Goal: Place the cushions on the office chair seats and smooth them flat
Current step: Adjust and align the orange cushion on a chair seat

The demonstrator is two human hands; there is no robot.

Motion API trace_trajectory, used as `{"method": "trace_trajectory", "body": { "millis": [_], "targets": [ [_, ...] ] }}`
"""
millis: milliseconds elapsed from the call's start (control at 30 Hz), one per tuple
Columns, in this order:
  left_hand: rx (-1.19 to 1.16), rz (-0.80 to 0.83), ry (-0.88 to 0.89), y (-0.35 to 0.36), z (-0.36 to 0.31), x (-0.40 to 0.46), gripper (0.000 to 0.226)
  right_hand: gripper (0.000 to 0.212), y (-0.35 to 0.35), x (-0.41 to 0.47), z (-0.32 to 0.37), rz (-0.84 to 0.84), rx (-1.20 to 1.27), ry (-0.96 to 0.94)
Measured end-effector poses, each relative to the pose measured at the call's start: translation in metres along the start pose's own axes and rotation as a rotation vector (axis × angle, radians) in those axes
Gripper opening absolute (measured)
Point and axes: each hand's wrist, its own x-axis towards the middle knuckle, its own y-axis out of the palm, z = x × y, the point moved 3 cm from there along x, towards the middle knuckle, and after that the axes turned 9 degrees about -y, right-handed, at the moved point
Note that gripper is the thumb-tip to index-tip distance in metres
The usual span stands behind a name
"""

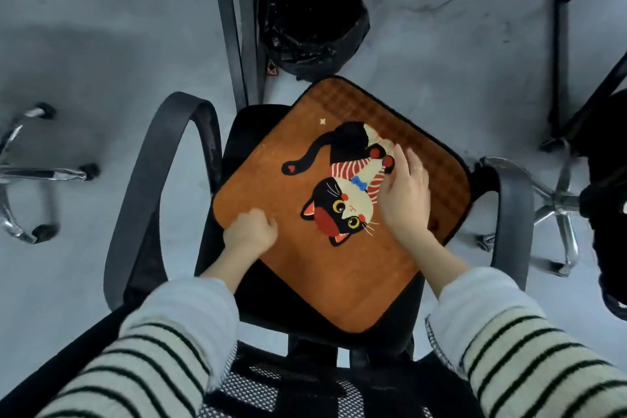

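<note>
An orange cushion with a black, white and red cat picture lies on the black seat of an office chair. It sits turned like a diamond, its far corner hanging past the seat. My left hand holds the cushion's near-left edge with curled fingers. On the cat picture rests my right hand, flat, fingers straight and spread.
The chair has curved black armrests left and right, and its mesh backrest is just below me. A black-bagged bin stands beyond the chair beside desk legs. Chrome bases of other chairs flank both sides on the grey floor.
</note>
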Motion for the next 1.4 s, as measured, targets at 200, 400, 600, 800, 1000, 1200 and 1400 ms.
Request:
{"method": "trace_trajectory", "body": {
  "millis": [200,400,600,800,1000,1200,1400],
  "targets": [
    [0.185,-0.156,0.23,-0.038,-0.01,0.048,0.063,0.057,0.029,-0.06,-0.048,0.135,0.214,0.669],
    [0.239,-0.065,0.22,-0.012,0.001,0.052,0.073,0.064,0.037,-0.076,-0.065,0.125,0.17,0.663],
    [0.108,-0.091,0.123,0.012,0.044,0.019,0.054,0.059,0.043,-0.076,-0.07,0.239,0.071,0.558],
    [0.046,-0.193,-0.014,0.02,0.053,0.009,0.032,0.052,0.043,-0.078,-0.065,0.193,0.077,0.422],
    [-0.148,-0.257,-0.013,0.009,0.051,0.025,0.04,0.069,0.045,-0.084,-0.07,0.133,0.162,0.664],
    [-0.285,-0.205,-0.109,0.011,0.055,0.031,0.042,0.067,0.046,-0.076,-0.073,0.151,0.153,0.7],
    [-0.369,-0.175,-0.21,0.005,0.054,0.037,0.036,0.067,0.052,-0.071,-0.059,0.125,0.117,0.623]
  ]
}}
